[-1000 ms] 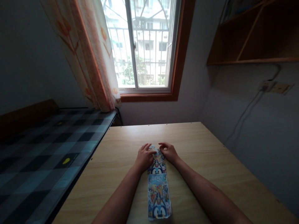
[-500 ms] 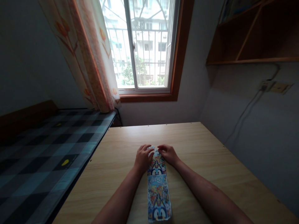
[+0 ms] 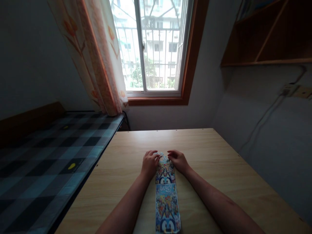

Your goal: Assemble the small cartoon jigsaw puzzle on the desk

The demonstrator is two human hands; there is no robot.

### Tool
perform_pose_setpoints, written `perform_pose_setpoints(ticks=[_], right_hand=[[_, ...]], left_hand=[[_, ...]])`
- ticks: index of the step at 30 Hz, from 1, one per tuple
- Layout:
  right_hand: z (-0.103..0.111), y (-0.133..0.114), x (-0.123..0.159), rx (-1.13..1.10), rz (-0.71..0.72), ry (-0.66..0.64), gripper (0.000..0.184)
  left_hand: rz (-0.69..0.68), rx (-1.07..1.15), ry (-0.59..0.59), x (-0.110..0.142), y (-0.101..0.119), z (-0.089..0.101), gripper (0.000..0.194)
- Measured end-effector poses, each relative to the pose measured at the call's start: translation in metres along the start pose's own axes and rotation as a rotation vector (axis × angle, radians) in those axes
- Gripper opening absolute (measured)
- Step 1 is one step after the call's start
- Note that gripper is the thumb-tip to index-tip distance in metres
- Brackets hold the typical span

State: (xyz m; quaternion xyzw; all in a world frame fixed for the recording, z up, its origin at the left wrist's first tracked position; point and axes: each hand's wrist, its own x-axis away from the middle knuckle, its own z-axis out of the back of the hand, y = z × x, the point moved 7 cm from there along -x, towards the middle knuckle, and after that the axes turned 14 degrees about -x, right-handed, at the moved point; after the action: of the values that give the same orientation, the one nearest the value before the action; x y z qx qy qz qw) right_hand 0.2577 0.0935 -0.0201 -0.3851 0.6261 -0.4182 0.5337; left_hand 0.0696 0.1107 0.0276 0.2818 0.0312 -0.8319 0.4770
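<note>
A narrow, colourful jigsaw puzzle (image 3: 165,170) lies lengthwise on the wooden table, a blue cartoon dog's face at its near end. Its far end looks ragged, with small loose-looking pieces. Against its near edge is a box (image 3: 167,208) with a matching picture and a "Bluey" title. At the puzzle's far left edge is my left hand (image 3: 149,163), fingers curled and thumb drawn in; anything pinched there is too small to make out. My right hand (image 3: 178,161) rests by the far right edge, its bent fingers and thumb slightly apart, with nothing visible between them.
The light wooden table (image 3: 117,165) stretches around the puzzle. To its left stands a bed with a checked cover (image 3: 56,152). Beyond are a window (image 3: 161,58) and a curtain (image 3: 95,58). A wall shelf (image 3: 268,42) and a cable (image 3: 260,120) are on the right.
The whole view has shifted slightly, so most things appear a little further right. My right hand has moved slightly away from my left, widening the gap over the puzzle's far end.
</note>
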Motion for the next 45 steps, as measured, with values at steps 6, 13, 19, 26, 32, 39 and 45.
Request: perform_pose_setpoints(ticks=[6, 13, 19, 26, 32, 39, 45], right_hand=[[0.014, -0.011, -0.005, 0.222, 0.104, 0.163, 0.031], [0.025, -0.022, 0.003, 0.549, 0.138, 0.204, 0.035], [0.024, -0.024, 0.010, 0.705, 0.106, 0.032, 0.025], [0.004, -0.021, 0.008, 0.772, 0.081, -0.159, 0.032], [0.010, -0.024, 0.007, 0.687, 0.088, -0.120, 0.033], [0.008, -0.022, 0.007, 0.701, 0.069, -0.139, 0.026], [0.001, -0.011, 0.003, 0.738, -0.012, -0.248, 0.035]], left_hand=[[0.272, -0.098, -0.027, -0.001, -0.044, -0.001, 0.026], [0.339, -0.138, -0.069, 0.002, -0.047, -0.001, 0.027], [0.363, -0.182, -0.110, 0.002, -0.044, 0.000, 0.019], [0.383, -0.184, -0.137, 0.001, -0.042, 0.000, 0.020], [0.393, -0.153, -0.155, 0.001, -0.041, 0.003, 0.025], [0.397, -0.141, -0.157, 0.001, -0.041, 0.003, 0.026], [0.390, -0.137, -0.153, 0.002, -0.040, 0.001, 0.025]])
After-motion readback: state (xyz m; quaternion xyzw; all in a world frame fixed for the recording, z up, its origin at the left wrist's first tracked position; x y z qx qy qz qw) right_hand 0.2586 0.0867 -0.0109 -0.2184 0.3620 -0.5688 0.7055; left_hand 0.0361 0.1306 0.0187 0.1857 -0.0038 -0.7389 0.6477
